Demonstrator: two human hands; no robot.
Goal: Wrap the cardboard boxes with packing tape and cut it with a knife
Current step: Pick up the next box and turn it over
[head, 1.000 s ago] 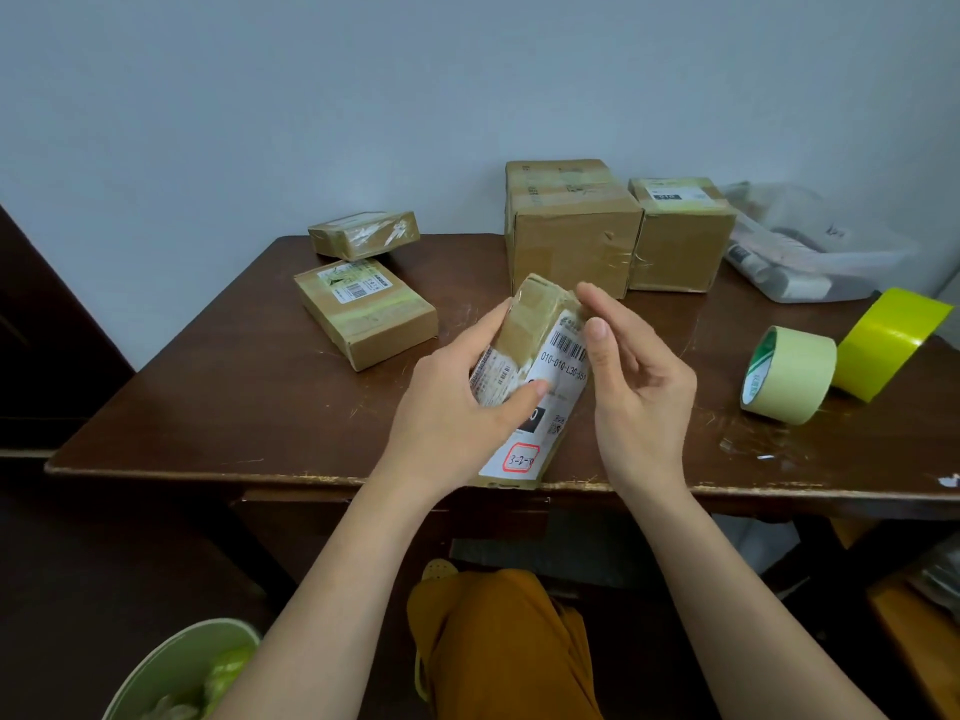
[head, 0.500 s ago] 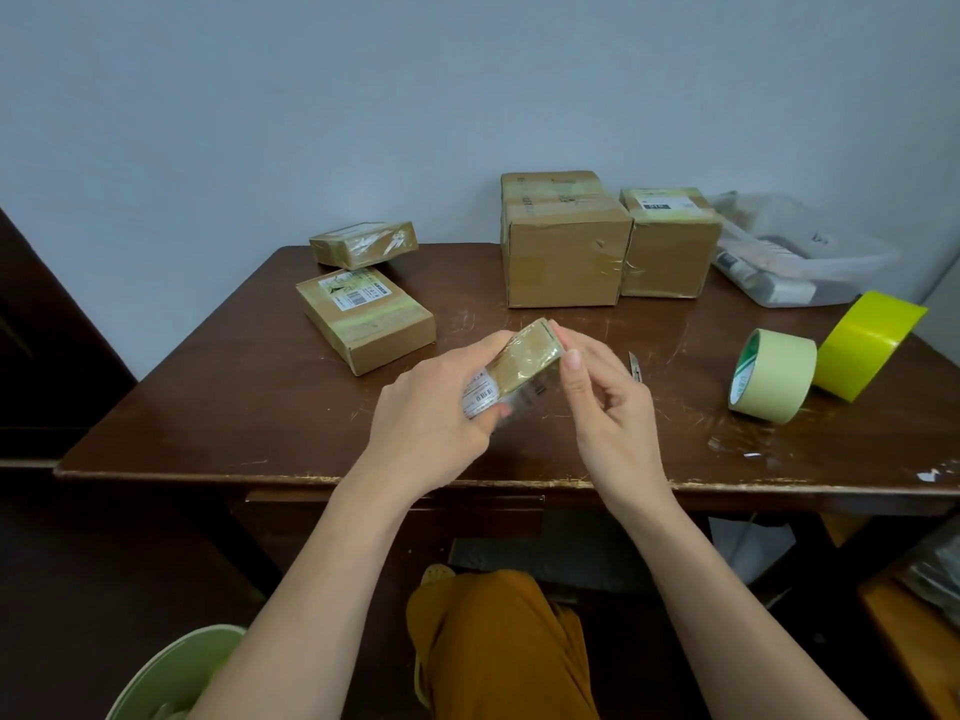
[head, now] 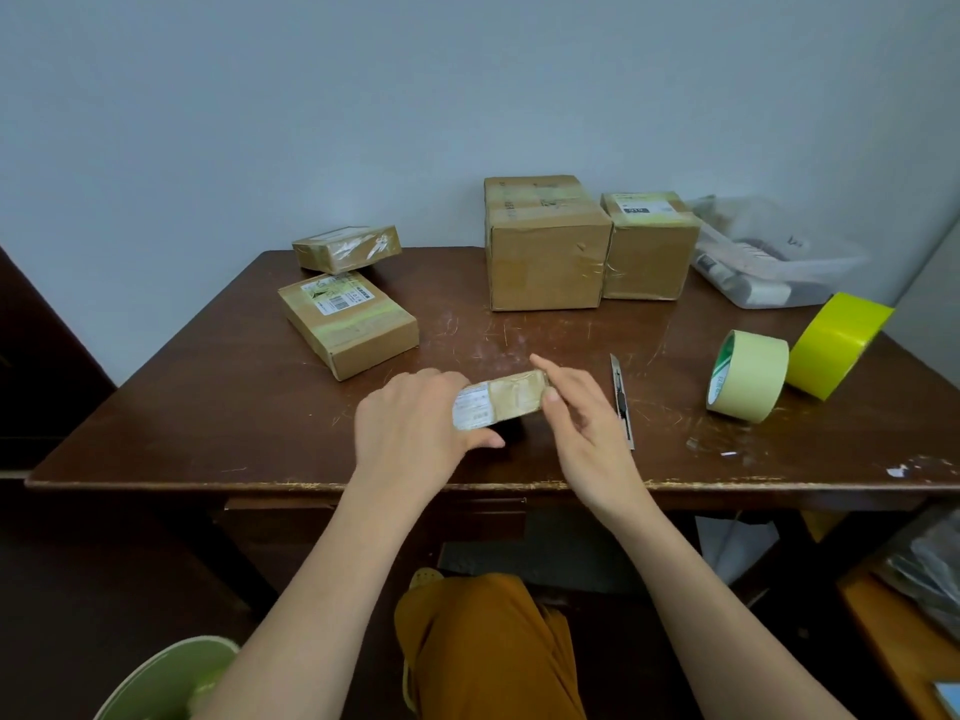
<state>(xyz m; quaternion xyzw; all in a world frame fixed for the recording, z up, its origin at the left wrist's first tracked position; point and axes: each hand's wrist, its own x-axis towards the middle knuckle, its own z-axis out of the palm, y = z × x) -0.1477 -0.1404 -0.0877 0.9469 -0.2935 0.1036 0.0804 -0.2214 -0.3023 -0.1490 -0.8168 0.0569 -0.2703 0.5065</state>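
- Right now your left hand (head: pixel 415 428) grips the small box (head: pixel 501 402) at its labelled end, thumb curled under and fingers over the top, holding it low over the table (head: pixel 260 407) near the front edge; whether its underside touches the wood is hidden.
- Your right hand (head: pixel 582 423) pinches the other end, thumb pad on the near face, forefinger stretched along the far edge; the remaining fingers hang loosely curled.
- This box already looks wrapped in glossy tape, so I judge the step to be checking and pressing down the last tape end.
- Run your right thumb along the seam toward the corner, pressing firmly so no flap lifts, and keep your left grip steady so the box does not twist.
- Turn the box to look at each face before you let go.
- If it passes, set it beside the flat box (head: pixel 348 324) at the left, apart from the large box (head: pixel 545 252) at the back.
- Mind the knife (head: pixel 622 402) lying just beside your right hand; reach for its handle, not the blade.
- Take the pale tape roll (head: pixel 748 376), standing next to the yellow roll (head: pixel 836 345), only when both hands are free.
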